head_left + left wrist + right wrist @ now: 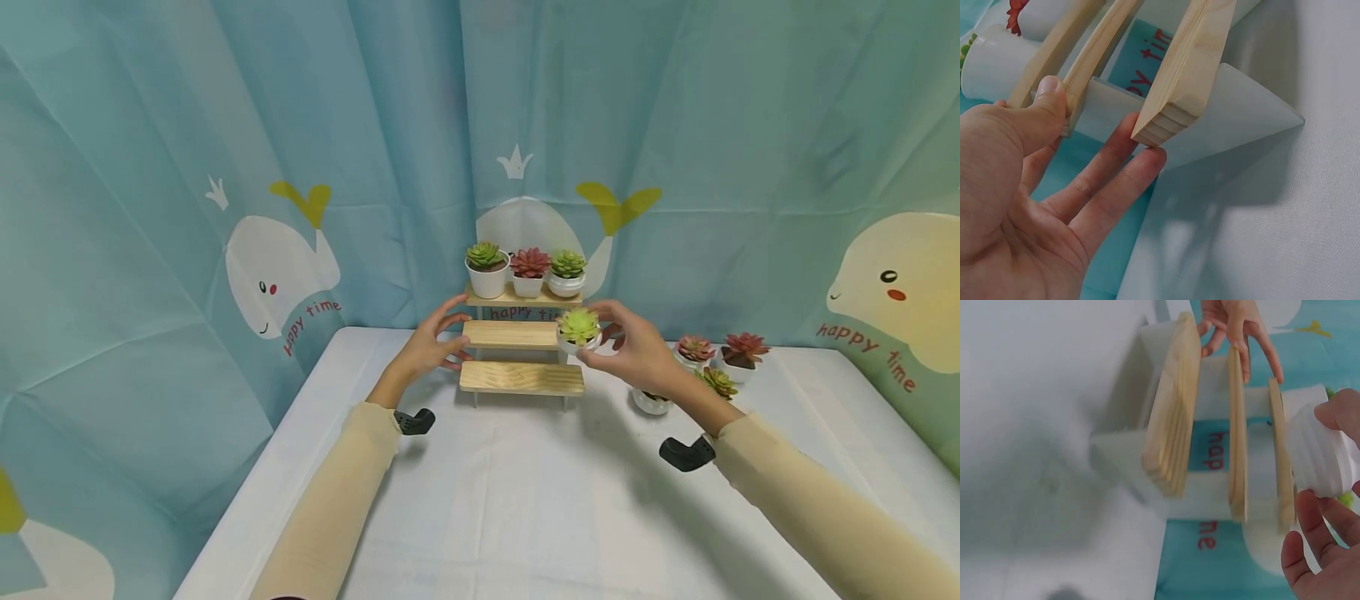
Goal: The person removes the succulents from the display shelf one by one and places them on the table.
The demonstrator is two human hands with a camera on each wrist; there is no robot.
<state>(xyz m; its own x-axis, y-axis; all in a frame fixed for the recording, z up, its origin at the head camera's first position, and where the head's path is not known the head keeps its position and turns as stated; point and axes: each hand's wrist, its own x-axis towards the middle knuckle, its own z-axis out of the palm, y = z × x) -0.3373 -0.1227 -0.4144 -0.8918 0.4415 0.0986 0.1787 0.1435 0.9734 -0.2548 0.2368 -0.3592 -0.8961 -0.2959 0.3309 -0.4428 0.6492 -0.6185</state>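
Observation:
A three-tier wooden plant stand (521, 377) with white side panels stands on the table. My left hand (426, 343) is at its left end, fingers spread and mostly straight. In the left wrist view its thumb touches the middle shelf (1082, 69), and fingertips touch the bottom shelf (1179, 81). My right hand (637, 352) pinches a small round white pot (1317, 453) holding a light green artificial succulent (579, 325), near the right end of the middle shelf. Whether the pot touches the shelf I cannot tell.
On the top shelf (498, 299) stand a green succulent (486, 258), a red one (530, 263) and another green one (567, 265), all potted. Several more potted succulents (738, 358) are on the table at right, partly behind my right forearm. A whale-print curtain (405, 150) hangs behind.

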